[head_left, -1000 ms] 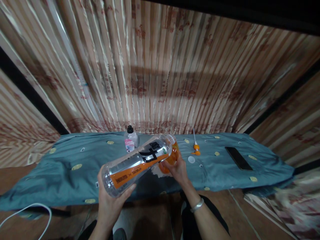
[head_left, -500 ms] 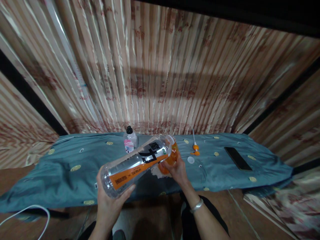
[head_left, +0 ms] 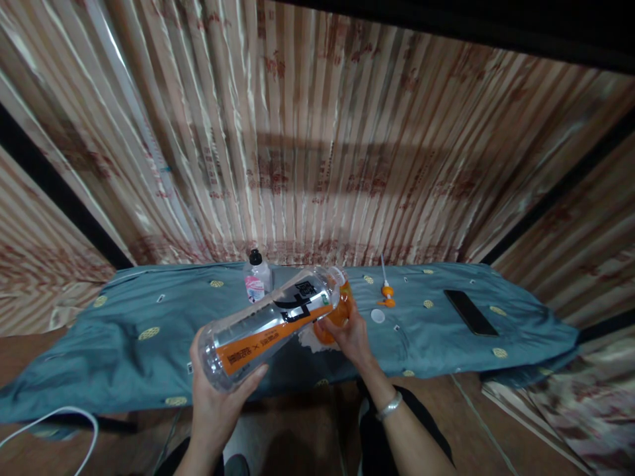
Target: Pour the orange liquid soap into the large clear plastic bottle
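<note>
Teal cloth (head_left: 417,347) beneath orange bottle (head_left: 341,309) (partly hidden), right hand (head_left: 353,336) wrapped round it, left hand (head_left: 215,403) round tilted clear bottle (head_left: 270,330)

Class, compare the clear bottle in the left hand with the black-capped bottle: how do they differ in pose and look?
The clear bottle is tipped in the left hand; the black-capped bottle stands upright on the cloth. The clear bottle bears orange and black print; the black-capped bottle has a pink patch on its label. Both are bottles with printed fronts.
</note>
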Available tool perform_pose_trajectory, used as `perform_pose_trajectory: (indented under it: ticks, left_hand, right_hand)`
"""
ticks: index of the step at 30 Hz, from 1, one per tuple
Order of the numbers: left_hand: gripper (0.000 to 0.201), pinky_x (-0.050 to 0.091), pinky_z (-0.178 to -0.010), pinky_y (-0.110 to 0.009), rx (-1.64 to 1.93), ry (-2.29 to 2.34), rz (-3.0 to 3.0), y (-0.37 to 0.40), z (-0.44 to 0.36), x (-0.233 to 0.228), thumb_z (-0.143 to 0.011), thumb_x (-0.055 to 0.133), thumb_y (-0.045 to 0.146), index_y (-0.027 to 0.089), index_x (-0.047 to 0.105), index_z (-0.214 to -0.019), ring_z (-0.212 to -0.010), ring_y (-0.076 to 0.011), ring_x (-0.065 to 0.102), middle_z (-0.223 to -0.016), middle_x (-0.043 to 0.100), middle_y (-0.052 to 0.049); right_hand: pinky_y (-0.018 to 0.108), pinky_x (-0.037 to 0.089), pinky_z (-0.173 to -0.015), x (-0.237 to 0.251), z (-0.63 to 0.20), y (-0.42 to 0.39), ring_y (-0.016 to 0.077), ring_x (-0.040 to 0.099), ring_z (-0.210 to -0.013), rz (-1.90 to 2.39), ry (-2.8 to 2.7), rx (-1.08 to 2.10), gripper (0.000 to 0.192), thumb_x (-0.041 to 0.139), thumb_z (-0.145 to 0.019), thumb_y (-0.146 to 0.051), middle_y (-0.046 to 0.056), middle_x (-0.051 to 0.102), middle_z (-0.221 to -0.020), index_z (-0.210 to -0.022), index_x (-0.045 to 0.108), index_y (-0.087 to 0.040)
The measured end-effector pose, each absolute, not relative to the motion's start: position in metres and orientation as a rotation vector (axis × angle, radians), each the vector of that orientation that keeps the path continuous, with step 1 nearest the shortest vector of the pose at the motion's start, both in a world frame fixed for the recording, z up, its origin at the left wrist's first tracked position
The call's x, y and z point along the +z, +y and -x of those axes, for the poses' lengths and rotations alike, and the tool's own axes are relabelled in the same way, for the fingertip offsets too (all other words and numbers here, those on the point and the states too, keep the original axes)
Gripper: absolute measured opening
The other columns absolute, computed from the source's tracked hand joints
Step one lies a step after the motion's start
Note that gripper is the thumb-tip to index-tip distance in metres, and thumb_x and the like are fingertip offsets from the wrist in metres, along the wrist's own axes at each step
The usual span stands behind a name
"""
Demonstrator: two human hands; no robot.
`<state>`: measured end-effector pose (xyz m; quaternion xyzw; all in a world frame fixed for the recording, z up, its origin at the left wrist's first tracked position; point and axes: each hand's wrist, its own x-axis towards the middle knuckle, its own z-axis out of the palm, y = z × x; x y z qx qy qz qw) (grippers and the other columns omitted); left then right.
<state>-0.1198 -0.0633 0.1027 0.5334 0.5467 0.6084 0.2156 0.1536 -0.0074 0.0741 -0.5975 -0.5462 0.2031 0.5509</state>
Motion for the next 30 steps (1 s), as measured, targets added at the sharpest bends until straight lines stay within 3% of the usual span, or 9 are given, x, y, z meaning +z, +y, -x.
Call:
perform_pose_trajectory:
  ticks: [22,25,30]
  left_hand:
    - [0.096,0.06,-0.094,-0.049,1.695,1.533,-1.481,-0.069,0.11,0.117,-0.056,0.094,0.046,0.022,0.046,-0.135,-0.109,-0.0327,0.069,-0.125,0.063,-0.012]
    - [0.094,0.052,-0.106,-0.052,1.735,1.534,-1.374,-0.075,0.098,0.128,-0.062,0.09,0.049,0.023,0.045,-0.14,-0.119,-0.0324,0.064,-0.132,0.059,-0.012]
    - [0.094,0.05,-0.108,-0.051,1.734,1.51,-1.307,-0.081,0.088,0.137,-0.061,0.091,0.05,0.023,0.046,-0.139,-0.117,-0.0305,0.063,-0.13,0.059,-0.011]
  right_hand:
    - [0.041,0.062,-0.081,0.07,-0.155,-0.006,0.029,0.077,-0.09,1.411,-1.28,0.507,0.059,0.081,-0.075,-0.041,0.005,0.079,-0.101,-0.125,0.058,-0.023]
    - [0.041,0.062,-0.082,0.07,-0.154,-0.006,0.0292,0.077,-0.091,1.404,-1.283,0.505,0.059,0.081,-0.075,-0.04,0.006,0.079,-0.103,-0.126,0.057,-0.023]
    - [0.042,0.063,-0.081,0.07,-0.155,-0.006,0.0301,0.078,-0.093,1.391,-1.286,0.494,0.06,0.081,-0.075,-0.042,0.007,0.079,-0.104,-0.127,0.058,-0.023]
